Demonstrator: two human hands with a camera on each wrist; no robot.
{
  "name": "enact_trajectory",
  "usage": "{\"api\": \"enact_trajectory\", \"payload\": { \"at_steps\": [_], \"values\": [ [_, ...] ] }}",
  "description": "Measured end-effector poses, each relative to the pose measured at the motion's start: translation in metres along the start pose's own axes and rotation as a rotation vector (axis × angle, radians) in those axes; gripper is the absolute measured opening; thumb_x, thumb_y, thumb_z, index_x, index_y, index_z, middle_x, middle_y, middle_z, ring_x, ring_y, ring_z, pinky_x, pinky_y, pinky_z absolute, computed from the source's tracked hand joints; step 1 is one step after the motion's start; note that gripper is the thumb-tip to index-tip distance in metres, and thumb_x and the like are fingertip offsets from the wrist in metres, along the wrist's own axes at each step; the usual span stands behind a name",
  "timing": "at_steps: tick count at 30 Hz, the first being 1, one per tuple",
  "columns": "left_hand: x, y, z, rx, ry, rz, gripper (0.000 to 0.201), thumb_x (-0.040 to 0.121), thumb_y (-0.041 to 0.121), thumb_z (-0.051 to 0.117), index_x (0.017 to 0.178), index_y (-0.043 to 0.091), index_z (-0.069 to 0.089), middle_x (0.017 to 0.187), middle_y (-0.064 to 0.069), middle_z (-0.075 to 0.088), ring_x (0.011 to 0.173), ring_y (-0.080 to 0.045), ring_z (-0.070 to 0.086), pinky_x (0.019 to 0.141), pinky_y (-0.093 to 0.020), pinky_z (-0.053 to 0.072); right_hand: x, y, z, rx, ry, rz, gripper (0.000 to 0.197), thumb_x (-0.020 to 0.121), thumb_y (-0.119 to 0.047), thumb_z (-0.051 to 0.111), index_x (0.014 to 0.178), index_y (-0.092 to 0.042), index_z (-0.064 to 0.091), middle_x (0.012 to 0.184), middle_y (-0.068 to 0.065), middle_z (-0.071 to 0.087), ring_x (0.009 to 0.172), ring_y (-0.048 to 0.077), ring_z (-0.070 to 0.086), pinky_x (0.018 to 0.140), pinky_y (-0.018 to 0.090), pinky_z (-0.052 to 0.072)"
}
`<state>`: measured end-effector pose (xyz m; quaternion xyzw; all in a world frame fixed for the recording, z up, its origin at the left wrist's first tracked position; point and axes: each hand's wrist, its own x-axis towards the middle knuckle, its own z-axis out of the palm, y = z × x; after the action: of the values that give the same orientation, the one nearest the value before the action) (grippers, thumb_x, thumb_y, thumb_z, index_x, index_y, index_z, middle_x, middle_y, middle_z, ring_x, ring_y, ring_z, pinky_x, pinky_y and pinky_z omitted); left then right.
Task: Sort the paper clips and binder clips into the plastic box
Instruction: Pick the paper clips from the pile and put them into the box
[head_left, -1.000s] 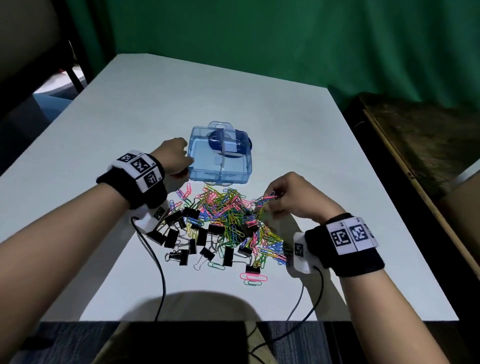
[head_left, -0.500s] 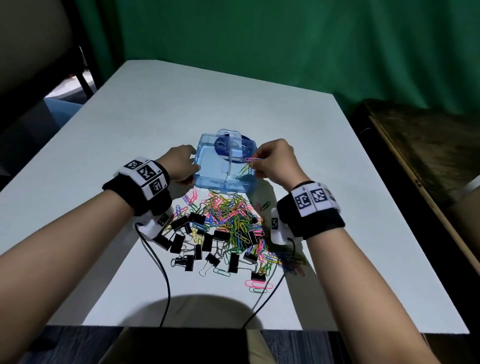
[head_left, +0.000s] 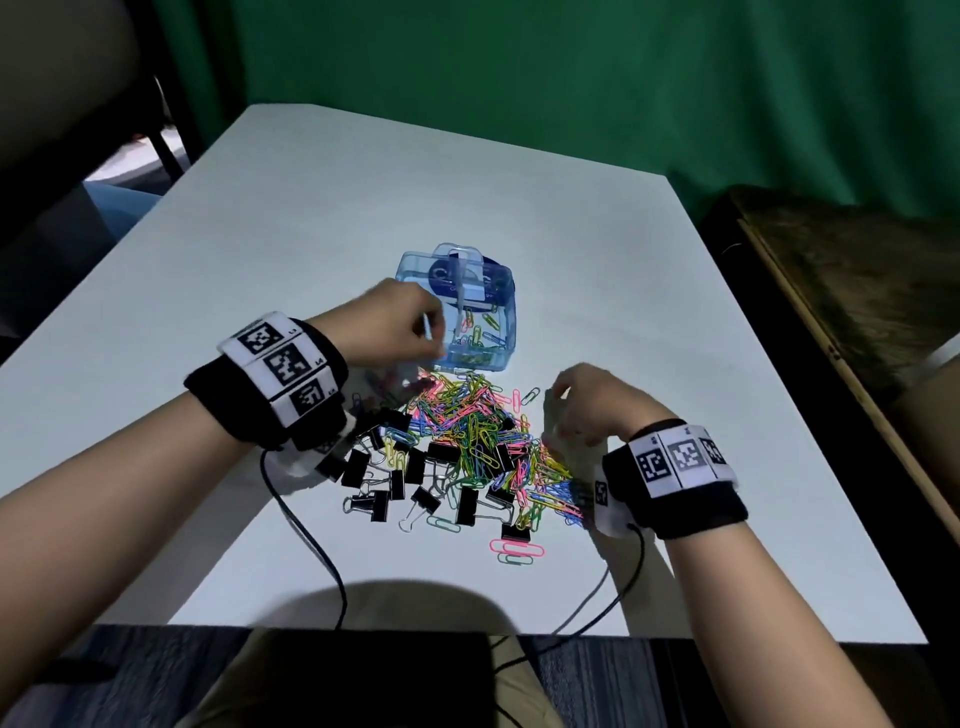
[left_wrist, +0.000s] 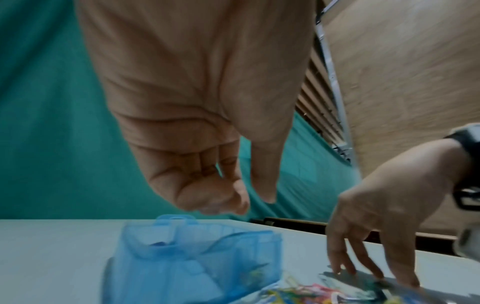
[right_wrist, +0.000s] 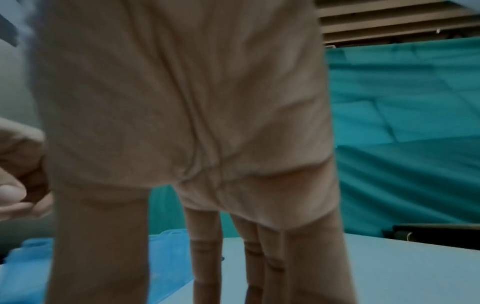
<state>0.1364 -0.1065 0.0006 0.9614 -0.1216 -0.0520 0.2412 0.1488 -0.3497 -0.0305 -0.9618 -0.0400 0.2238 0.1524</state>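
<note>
On the white tabletop (head_left: 597, 249), past its middle, sits the blue plastic box (head_left: 498, 332), lid off, with a divider down its centre; a few coloured paper clips lie in its right compartment, while the left one is mostly hidden behind the left hand (head_left: 400, 325). That hand hovers over the box's left near corner with fingers curled in and the thumb straight; the left wrist view shows nothing plainly held between them, though the fingertips are blurred. Just near of the box spreads a heap of paper clips (head_left: 467, 415) in pink, yellow, green and blue, touching the box's near wall. Black binder clips (head_left: 410, 467) lie along the near and left side of that heap, some mixed in among the paper clips. Two pink paper clips and a green one lie a little apart at the near edge. The right hand (head_left: 587, 405) is at the right edge of the heap, fingers straight and spread, pointing down with their tips on or just above the clips; it grips nothing that I can see. Both wrists wear black bands with printed markers, and thin cables trail off the near edge.
</note>
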Motion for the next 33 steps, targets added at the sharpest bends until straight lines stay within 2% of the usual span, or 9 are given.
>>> {"api": "enact_trajectory", "payload": {
  "at_steps": [2,5,10,14,17,20,23,28,33],
  "values": [
    [-0.003,0.018,0.011,-0.008,-0.138,0.09,0.013,0.08,0.023,0.072,0.09,0.015,0.068,0.063,0.014,0.053,0.059,0.003,0.048,0.054,-0.015,0.034,-0.009,-0.005,0.008,-0.025,-0.031,-0.072,0.029,0.073,-0.004,0.063,0.101,-0.012,0.067,0.092,0.006,0.062,0.084,0.027,0.064,0.07,0.035,0.056],
    [-0.005,0.036,0.028,0.051,-0.27,0.157,0.015,0.078,0.022,0.073,0.088,0.012,0.068,0.068,0.01,0.056,0.064,-0.006,0.051,0.056,-0.016,0.037,-0.015,-0.016,0.013,0.011,-0.073,-0.196,0.031,0.074,-0.003,0.067,0.103,-0.01,0.066,0.093,0.005,0.061,0.083,0.021,0.056,0.07,0.023,0.042],
    [-0.015,0.044,0.036,0.261,-0.4,0.076,0.034,0.069,0.033,0.08,0.086,0.01,0.061,0.077,0.0,0.059,0.075,-0.02,0.056,0.062,-0.028,0.044,-0.031,-0.027,0.018,-0.041,0.039,-0.28,0.025,0.069,-0.009,0.072,0.092,-0.017,0.066,0.099,0.006,0.064,0.095,0.025,0.06,0.071,0.026,0.043],
    [-0.025,0.042,0.05,0.354,-0.399,0.067,0.041,0.065,0.04,0.079,0.091,0.012,0.063,0.085,-0.004,0.065,0.08,-0.025,0.064,0.069,-0.034,0.055,-0.038,-0.035,0.026,-0.164,-0.042,-0.325,0.033,0.066,-0.009,0.077,0.098,-0.012,0.066,0.099,0.011,0.066,0.095,0.028,0.06,0.068,0.028,0.043],
    [-0.029,0.042,0.059,0.398,-0.356,0.076,0.034,0.07,0.033,0.075,0.092,0.011,0.061,0.081,-0.005,0.058,0.083,-0.027,0.063,0.063,-0.032,0.049,-0.037,-0.038,0.03,-0.208,-0.019,-0.344,0.032,0.067,-0.009,0.079,0.096,-0.008,0.065,0.1,0.015,0.066,0.096,0.03,0.06,0.066,0.027,0.037],
    [-0.03,0.042,0.061,0.406,-0.319,0.066,0.032,0.073,0.028,0.073,0.096,0.009,0.059,0.091,-0.01,0.061,0.089,-0.028,0.061,0.063,-0.03,0.044,-0.037,-0.036,0.027,-0.19,-0.003,-0.35,0.023,0.068,-0.008,0.078,0.086,-0.01,0.064,0.093,0.015,0.065,0.087,0.03,0.059,0.061,0.027,0.036],
    [-0.03,0.041,0.063,0.362,-0.313,0.026,0.03,0.074,0.025,0.073,0.093,0.01,0.056,0.093,-0.009,0.057,0.094,-0.027,0.059,0.065,-0.029,0.042,-0.037,-0.032,0.019,-0.06,0.014,-0.343,0.018,0.067,-0.007,0.077,0.073,-0.013,0.062,0.074,0.005,0.059,0.073,0.022,0.054,0.052,0.026,0.037],
    [-0.028,0.038,0.063,0.3,-0.321,0.006,0.034,0.072,0.027,0.076,0.094,0.011,0.056,0.095,-0.009,0.057,0.09,-0.025,0.054,0.066,-0.028,0.039,-0.035,-0.024,0.007,0.351,0.093,-0.318,0.016,0.073,0.003,0.071,0.077,-0.012,0.071,0.062,-0.001,0.06,0.052,0.008,0.053,0.057,0.021,0.044],
    [-0.028,0.034,0.059,0.213,-0.327,0.014,0.025,0.071,0.023,0.079,0.087,0.014,0.062,0.09,-0.006,0.065,0.083,-0.022,0.057,0.065,-0.028,0.041,-0.031,-0.015,-0.003,0.698,0.091,-0.18,0.01,0.076,0.011,0.068,0.085,0.006,0.068,0.058,0.01,0.057,0.048,0.021,0.055,0.067,0.042,0.054]
  ]
}}
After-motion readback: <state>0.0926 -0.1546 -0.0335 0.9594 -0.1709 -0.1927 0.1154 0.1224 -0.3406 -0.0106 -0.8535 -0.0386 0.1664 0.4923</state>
